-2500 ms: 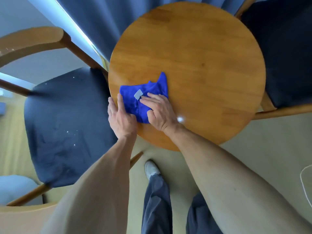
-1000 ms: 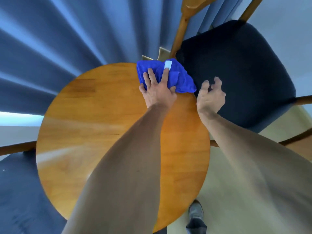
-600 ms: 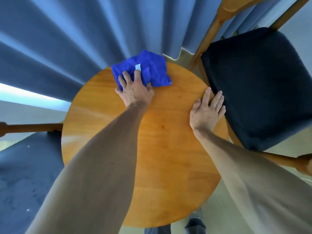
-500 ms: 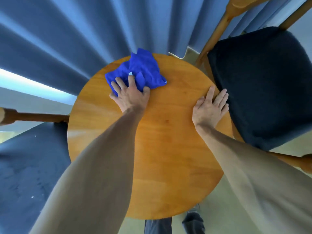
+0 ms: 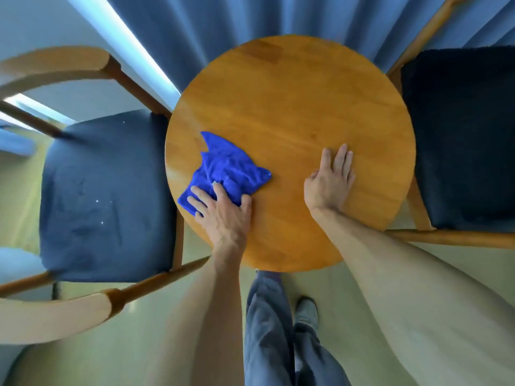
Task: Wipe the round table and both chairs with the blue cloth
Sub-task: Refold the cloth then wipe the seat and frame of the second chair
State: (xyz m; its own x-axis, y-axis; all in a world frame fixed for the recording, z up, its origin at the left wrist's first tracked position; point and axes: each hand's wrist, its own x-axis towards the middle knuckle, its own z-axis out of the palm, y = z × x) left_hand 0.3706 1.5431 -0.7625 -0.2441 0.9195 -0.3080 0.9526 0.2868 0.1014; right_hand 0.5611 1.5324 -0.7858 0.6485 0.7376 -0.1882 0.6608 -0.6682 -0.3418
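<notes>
- The blue cloth (image 5: 227,169) lies bunched on the round table (image 5: 292,107), toward the rim at about 8 o'clock on the tabletop, with loose corners pointing to 12 and 3 o'clock.
- By its folds and plush surface it looks soft, light and limp; I judge it will drag and ruck up rather than slide as one flat piece, so it is best held down through its thick middle and not by a corner.
- The left hand (image 5: 223,213) lies on the cloth's near edge, fingers spread and fairly straight, pressing it to the wood; the fingertips sink into the fabric but do not wrap round it.
- The right hand (image 5: 330,179) rests flat on bare wood at about 4 o'clock, fingers together and extended, holding nothing; it seems to steady the table.
- The left chair (image 5: 106,196) stands at the table's 9 o'clock, its dark seat showing pale specks; the right chair (image 5: 459,135) stands at 3 o'clock. The cloth touches neither.
- A blue curtain (image 5: 195,29) hangs beyond the table at 12 o'clock.
</notes>
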